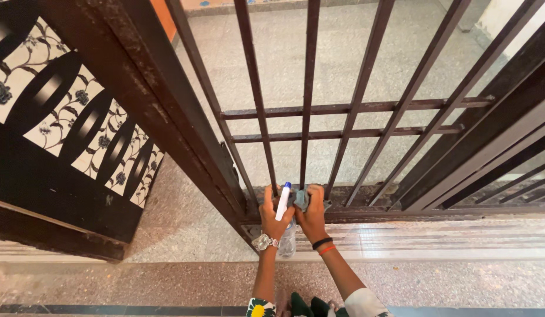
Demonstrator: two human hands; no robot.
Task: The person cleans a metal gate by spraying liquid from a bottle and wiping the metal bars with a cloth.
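Left hand [275,216] grip clenched on spray bottle [284,218]; right hand [313,214] seemingly presses grey cloth [302,198] against gate's bottom rail [366,196]

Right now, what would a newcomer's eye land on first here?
The dark metal gate fills the upper frame, its bars fanning upward. At its bottom rail, the left hand grips a spray bottle and the right hand presses a grey cloth to the metal. A floral-patterned panel stands left.

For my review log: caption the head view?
Left hand grips spray bottle; right hand presses cloth against gate.
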